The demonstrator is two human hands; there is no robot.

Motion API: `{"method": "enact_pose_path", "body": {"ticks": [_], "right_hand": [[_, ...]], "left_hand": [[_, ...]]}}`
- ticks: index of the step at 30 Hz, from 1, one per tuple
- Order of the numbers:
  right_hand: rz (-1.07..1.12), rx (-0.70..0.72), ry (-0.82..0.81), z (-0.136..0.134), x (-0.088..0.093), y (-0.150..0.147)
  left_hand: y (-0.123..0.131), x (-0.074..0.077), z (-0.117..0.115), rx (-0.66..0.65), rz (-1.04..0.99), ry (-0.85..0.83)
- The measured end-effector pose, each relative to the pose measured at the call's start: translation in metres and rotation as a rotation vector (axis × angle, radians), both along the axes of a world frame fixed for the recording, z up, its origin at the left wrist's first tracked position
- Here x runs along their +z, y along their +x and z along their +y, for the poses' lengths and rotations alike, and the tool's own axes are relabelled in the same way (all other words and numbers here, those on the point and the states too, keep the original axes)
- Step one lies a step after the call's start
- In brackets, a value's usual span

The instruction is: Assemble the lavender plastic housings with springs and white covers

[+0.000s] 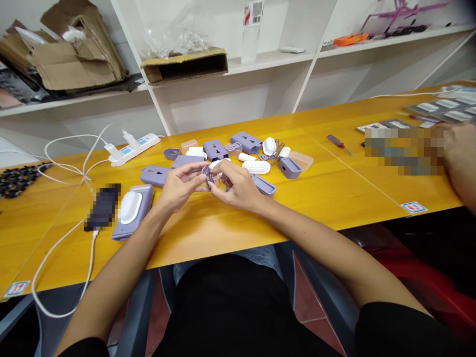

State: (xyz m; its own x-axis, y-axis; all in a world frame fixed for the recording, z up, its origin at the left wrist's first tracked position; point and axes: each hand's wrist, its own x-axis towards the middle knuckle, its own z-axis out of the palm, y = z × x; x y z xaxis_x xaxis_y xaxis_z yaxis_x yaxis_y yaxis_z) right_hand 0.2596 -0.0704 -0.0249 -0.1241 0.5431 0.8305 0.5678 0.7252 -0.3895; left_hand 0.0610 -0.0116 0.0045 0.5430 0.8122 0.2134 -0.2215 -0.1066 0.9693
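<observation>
Above the table, my left hand (181,184) pinches a small purple plastic part (206,171), partly covered by fingers. The fingers of my right hand (238,186) close on the same part from the other side. Thin metal wire seems to show between the hands, too small to make out fully. Around them lie purple housings (215,149), a purple tray-like piece (265,185), a white oval piece (256,167), metal springs (275,152) and a white cup-shaped piece (269,146). Left of my forearm stands a purple box with a white oval piece (131,207) on it.
A blurred-out phone (103,207) with a white cable lies left, below a power strip (136,148). A screwdriver (339,144) lies to the right. Another person's hand (461,158) is at the far right. Shelves behind hold a cardboard box (74,54) and a bottle (252,39).
</observation>
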Motion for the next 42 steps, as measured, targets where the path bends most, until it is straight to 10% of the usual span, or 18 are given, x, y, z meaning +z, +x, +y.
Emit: {"method": "enact_pose_path", "body": {"ticks": [15, 30, 42], "right_hand": [[0.156, 0.001, -0.136, -0.003, 0.005, -0.003], [0.082, -0.015, -0.078, -0.002, 0.001, -0.003], [-0.032, -0.056, 0.08, 0.003, -0.008, 0.001]], "left_hand": [[0.001, 0.004, -0.009, 0.049, 0.088, 0.14], [0.005, -0.006, -0.006, 0.282, 0.267, 0.718], [0.007, -0.018, -0.006, 0.289, 0.138, 0.595]]}}
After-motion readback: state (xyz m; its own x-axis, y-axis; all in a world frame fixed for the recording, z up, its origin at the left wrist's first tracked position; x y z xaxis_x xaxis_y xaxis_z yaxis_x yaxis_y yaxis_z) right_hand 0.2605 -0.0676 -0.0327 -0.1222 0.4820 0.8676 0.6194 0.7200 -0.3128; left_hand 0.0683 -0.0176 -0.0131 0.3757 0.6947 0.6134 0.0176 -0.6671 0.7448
